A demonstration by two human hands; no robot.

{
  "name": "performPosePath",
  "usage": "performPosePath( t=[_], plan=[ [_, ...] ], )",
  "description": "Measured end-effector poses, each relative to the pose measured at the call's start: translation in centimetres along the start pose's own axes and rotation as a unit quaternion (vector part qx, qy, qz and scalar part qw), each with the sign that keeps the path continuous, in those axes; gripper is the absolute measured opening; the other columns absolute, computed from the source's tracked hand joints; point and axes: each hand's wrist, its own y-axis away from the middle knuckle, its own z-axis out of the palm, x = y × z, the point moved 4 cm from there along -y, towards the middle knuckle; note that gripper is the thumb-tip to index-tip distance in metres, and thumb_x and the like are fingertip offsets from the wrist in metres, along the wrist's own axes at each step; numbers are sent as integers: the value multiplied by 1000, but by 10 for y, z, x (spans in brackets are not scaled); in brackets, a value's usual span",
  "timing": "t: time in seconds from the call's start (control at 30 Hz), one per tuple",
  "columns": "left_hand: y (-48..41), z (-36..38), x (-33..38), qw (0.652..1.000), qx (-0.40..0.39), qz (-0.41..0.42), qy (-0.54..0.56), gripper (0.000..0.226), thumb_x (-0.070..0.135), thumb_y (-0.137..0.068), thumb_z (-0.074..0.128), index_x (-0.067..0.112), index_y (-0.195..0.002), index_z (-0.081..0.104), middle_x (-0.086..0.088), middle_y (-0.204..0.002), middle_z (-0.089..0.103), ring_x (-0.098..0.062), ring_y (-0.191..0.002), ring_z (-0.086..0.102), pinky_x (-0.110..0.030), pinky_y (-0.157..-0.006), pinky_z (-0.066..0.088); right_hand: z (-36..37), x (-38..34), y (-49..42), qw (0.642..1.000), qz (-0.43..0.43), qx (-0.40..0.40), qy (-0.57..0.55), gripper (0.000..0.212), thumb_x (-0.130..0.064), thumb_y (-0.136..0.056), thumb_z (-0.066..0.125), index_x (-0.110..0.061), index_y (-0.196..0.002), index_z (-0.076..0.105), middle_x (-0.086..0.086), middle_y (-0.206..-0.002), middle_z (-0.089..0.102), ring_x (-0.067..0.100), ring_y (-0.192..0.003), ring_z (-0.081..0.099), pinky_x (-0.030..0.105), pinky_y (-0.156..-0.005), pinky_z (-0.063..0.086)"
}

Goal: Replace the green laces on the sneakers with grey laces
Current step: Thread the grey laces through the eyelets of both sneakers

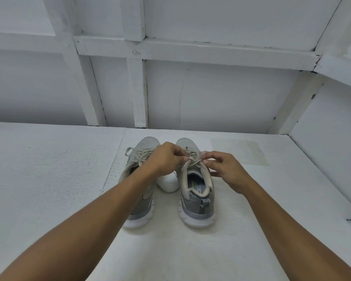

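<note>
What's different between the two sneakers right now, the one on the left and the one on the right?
The right sneaker stands upright, its insole showing; the left sneaker leans onto its side. Both the left hand and the right hand pinch the right sneaker's lace, while the left sneaker's lace lies untouched. Both are grey with white soles, toes pointing away.

On the insole [198, 187] of the sneaker [195, 201] nearer the surface's right edge, the letters "RY FO" show. The green mark above them is unreadable.
</note>
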Motion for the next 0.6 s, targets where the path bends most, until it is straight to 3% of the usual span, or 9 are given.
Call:
performPosePath(
  t=[0.07, 0.17, 0.27, 0.37, 0.47, 0.6],
  plan=[
    [0, 0, 3, 1000, -7, 6, -20, 9, 25, -92, 64, 19, -94, 71, 4, -97, 71, -12, -89, 63, -21, -70, 43, 0, -2, -2, 999, 0, -5, 48, 10, -10, -97, 57, -6, -99, 66, 1, -107, 70, 21, -97, 68, 36, -85, 58],
    [0, 2, 8, 998, -39, 0, -50, 10, 21, -98, 51, 17, -99, 60, 1, -101, 64, -17, -93, 58, -26, -74, 42, 4, -8, -4, 992, 7, -17, 126, 16, -21, -101, 49, -16, -89, 58, -6, -101, 66, 20, -96, 64, 42, -90, 55],
    [1, 0, 16, 999, -39, 8, -26, 13, 14, -100, 45, 10, -99, 57, 6, -85, 57, -12, -77, 53, -15, -57, 39, 3, -14, -7, 984, 20, -12, 178, 21, -28, -100, 41, -18, -89, 56, -10, -100, 65, 20, -99, 62, 48, -94, 51],
    [1, -2, 17, 998, -36, 12, -50, 16, 16, -101, 44, 9, -103, 58, 6, -84, 53, -8, -73, 47, -17, -55, 33, 4, -17, -8, 984, 19, -22, 176, 21, -27, -100, 42, -19, -89, 58, -11, -112, 66, 15, -105, 62, 47, -97, 50],
    [2, -3, 10, 998, -46, -11, -42, 22, 27, -102, 45, 11, -106, 59, 4, -86, 58, -10, -78, 52, -22, -62, 38, 1, -18, -6, 988, 21, -29, 151, 14, -19, -100, 49, -15, -92, 61, -8, -116, 65, 12, -101, 65, 42, -93, 54],
    [7, -3, 6, 995, -61, -27, -78, 45, 58, -91, 53, 15, -101, 63, 6, -83, 61, -10, -80, 56, -24, -62, 39, -6, -16, -3, 988, 3, -60, 144, 14, -15, -97, 56, -20, -102, 68, -7, -106, 69, 14, -96, 67, 34, -86, 56]
  ],
)
